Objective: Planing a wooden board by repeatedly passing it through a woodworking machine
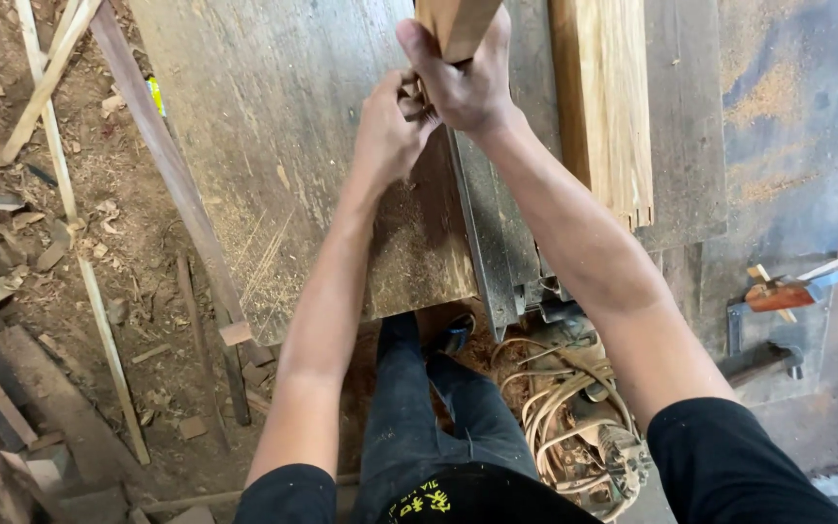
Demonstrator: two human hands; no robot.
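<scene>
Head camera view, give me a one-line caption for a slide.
Both hands, left hand and right hand, grip a wood piece over a dusty workbench, beside a plank.

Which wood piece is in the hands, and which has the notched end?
The short block at the top edge is gripped by the right hand, with the left hand beside it. The long pale plank to its right lies flat with a notched end.

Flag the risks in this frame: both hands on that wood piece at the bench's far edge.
1. Both hands crowd one spot: the right hand grips the wood piece and the left hand presses in just beside it, so a slip could pinch fingers.
2. Sawdust coats the worktable; the piece may skid.
3. Tangled cords lie by the person's feet, a likely trip hazard.
</scene>
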